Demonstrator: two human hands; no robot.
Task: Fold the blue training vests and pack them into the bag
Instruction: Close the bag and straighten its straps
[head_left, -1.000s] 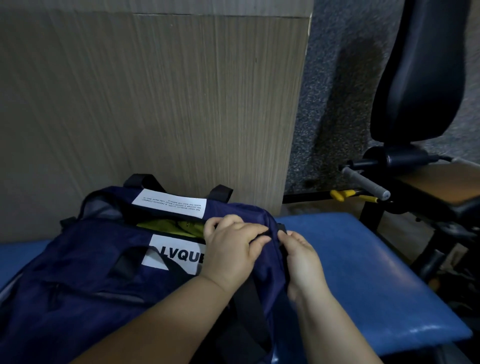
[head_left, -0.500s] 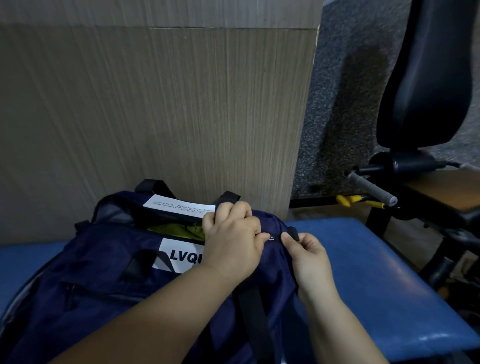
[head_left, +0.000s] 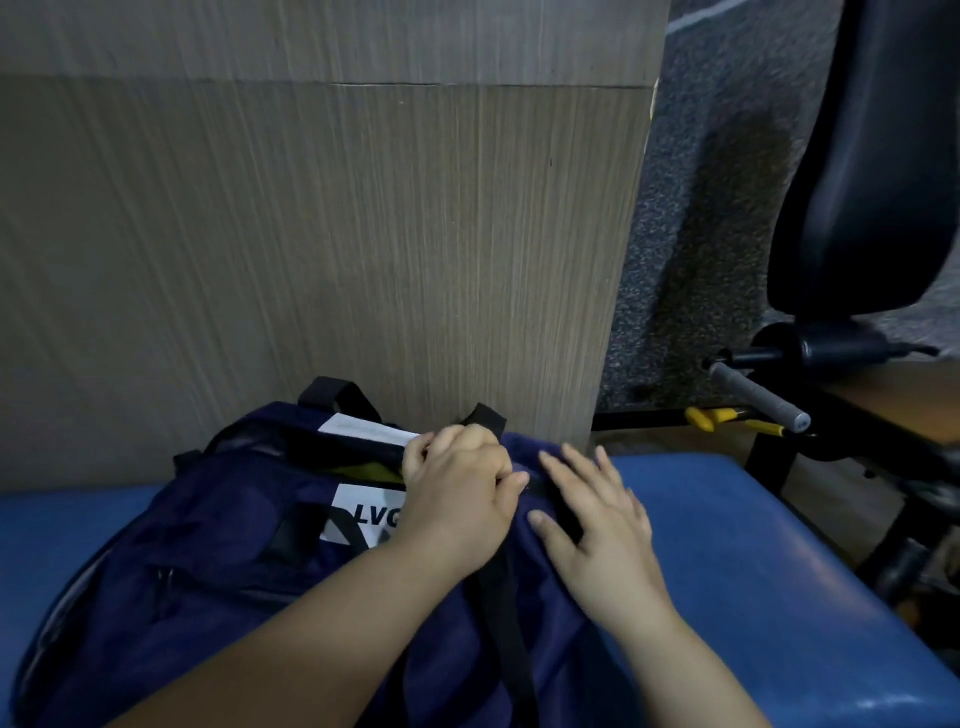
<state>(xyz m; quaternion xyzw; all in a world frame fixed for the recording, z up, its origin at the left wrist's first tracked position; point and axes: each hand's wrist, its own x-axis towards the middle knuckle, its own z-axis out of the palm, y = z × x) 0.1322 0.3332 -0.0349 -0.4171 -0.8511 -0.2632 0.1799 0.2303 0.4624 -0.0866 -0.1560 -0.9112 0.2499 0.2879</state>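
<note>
Head view: navy bag (head_left: 218, 561) on blue table (head_left: 727, 545), rear close against wood panel (head_left: 311, 234), bare table to its right, black padded seat (head_left: 872, 182) past that edge, bag mouth part open, yellow-green fabric (head_left: 363, 470) inside, left hand (head_left: 457, 499) clenched on mouth edge, right hand (head_left: 597, 525) flat, fingers spread on bag's right end.

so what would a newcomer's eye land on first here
The navy bag, low centre on a blue bench: the left hand grips its top by the opening, the right hand lies flat beside it. A black seat back looms at upper right.
</note>
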